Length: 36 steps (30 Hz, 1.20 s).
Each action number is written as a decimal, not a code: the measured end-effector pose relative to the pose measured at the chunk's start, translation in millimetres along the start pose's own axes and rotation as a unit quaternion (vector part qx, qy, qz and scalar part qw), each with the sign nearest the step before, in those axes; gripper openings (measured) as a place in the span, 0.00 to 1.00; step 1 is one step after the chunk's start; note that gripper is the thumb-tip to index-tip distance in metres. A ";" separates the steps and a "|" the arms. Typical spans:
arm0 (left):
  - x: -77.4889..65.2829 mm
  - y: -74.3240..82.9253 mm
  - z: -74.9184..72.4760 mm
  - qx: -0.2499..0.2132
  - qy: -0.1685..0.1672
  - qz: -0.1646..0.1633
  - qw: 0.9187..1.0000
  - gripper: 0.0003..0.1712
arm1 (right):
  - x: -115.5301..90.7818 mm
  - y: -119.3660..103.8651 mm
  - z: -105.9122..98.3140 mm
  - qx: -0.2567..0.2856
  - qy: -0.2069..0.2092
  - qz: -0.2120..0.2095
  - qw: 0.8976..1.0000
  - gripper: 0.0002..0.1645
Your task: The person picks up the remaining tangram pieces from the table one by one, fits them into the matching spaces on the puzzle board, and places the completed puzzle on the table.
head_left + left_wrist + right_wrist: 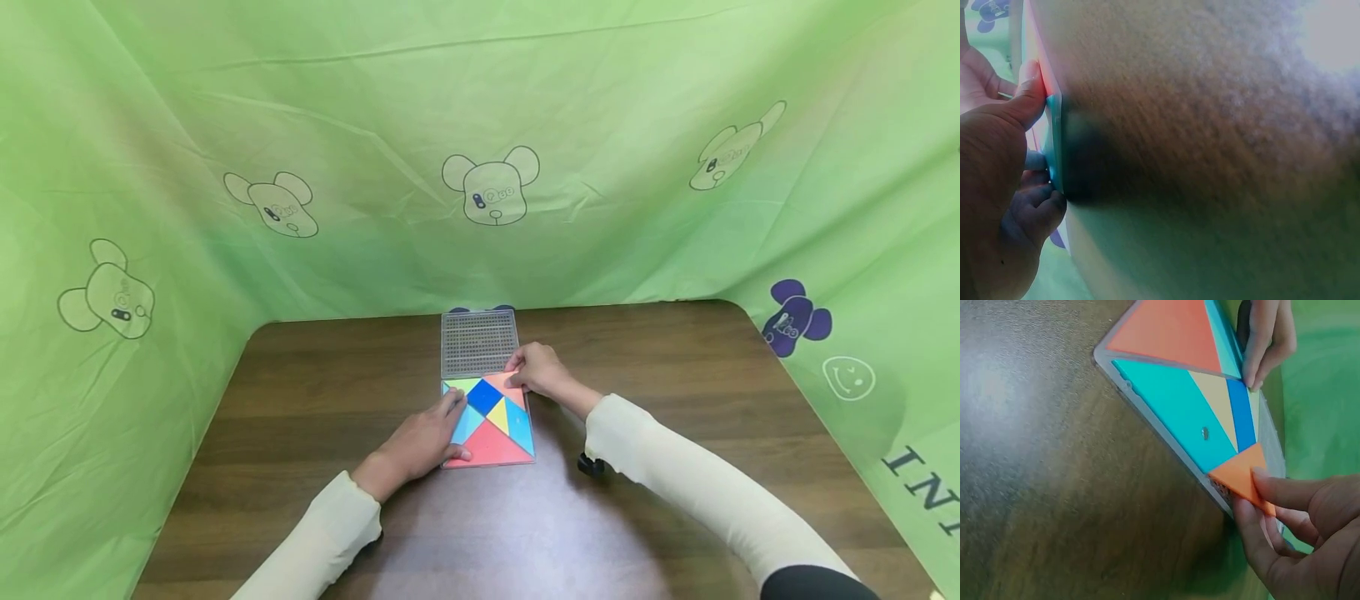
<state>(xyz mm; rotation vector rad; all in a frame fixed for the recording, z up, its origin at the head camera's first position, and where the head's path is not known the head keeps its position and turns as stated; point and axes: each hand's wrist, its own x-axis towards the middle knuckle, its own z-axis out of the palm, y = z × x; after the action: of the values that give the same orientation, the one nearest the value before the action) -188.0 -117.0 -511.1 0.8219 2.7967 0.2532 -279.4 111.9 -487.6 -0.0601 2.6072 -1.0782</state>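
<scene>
A tangram case lies on the table with colored flat pieces in it. My right hand pinches an orange triangle between thumb and fingers at the far right corner; the piece is tilted, its outer edge raised above the tray. My left hand holds the case's left side, thumb on the large red triangle, fingers along the edge and over the top. Between the hands are a blue square, a yellow triangle and a light blue parallelogram.
The case's clear, grid-patterned lid lies opened flat beyond the tray, near the table's back edge. A brown wooden table holds everything. Green printed cloth hangs around the back and sides.
</scene>
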 end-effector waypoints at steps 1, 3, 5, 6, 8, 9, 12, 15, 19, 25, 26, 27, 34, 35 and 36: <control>-0.1 0.2 -0.1 -0.001 0.001 0.000 1.000 0.52 | -0.7 -0.1 0.6 -0.004 0.008 -0.001 1.000 0.10; -0.3 0.5 -0.3 -0.001 0.002 0.000 1.000 0.52 | -2.0 -0.2 2.0 -0.011 0.023 -0.002 1.000 0.11; -0.3 0.4 0.1 -0.001 0.003 0.001 1.000 0.52 | -3.0 -0.2 3.1 -0.015 0.037 0.001 0.999 0.11; -0.2 0.3 0.2 -0.001 0.004 0.001 1.000 0.52 | -3.6 -0.2 3.3 -0.017 0.042 0.003 0.999 0.11; -0.1 0.2 0.2 -0.001 0.004 0.001 1.000 0.52 | -4.7 -0.2 3.5 -0.018 0.049 0.011 0.999 0.12; 0.0 0.1 0.4 -0.001 0.004 0.001 1.000 0.52 | -5.2 -0.2 3.4 -0.015 0.050 0.015 0.999 0.12; 0.1 0.2 0.2 0.001 0.001 0.000 1.000 0.52 | -6.3 0.3 3.3 -0.012 0.049 0.024 0.998 0.11; 0.1 0.2 0.0 0.004 0.001 0.000 1.000 0.52 | -6.6 0.5 3.7 -0.009 0.051 0.025 0.998 0.11; -0.1 0.6 -0.5 0.006 0.003 0.002 1.000 0.52 | -7.5 1.5 4.9 -0.006 0.061 0.019 0.998 0.11; -0.2 1.4 -0.2 0.006 -0.001 0.002 1.000 0.53 | -9.3 5.7 8.2 -0.002 0.080 0.006 0.997 0.11; -0.1 1.4 -0.1 0.006 -0.001 0.002 1.000 0.53 | -9.6 6.4 8.9 -0.002 0.082 0.004 0.997 0.10; -0.1 1.4 -0.1 0.006 -0.001 0.002 1.000 0.53 | -9.9 7.3 9.3 -0.003 0.084 0.001 0.996 0.09; 0.0 -0.1 0.5 0.008 0.003 0.004 1.000 0.52 | -12.1 8.6 11.0 0.004 0.091 -0.018 0.996 0.08; 0.0 -0.2 0.2 0.008 0.001 0.004 1.000 0.52 | -12.2 8.8 11.2 0.007 0.090 -0.018 0.996 0.08; -0.1 -0.1 -0.2 0.010 0.001 0.005 1.000 0.52 | -12.2 9.1 11.3 0.008 0.090 -0.019 0.996 0.08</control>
<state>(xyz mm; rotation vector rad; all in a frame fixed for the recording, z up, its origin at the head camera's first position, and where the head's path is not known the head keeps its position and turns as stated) -188.0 -117.2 -510.9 0.8401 2.8022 0.2286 -263.7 112.7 -498.1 -0.0096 2.7677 -1.1673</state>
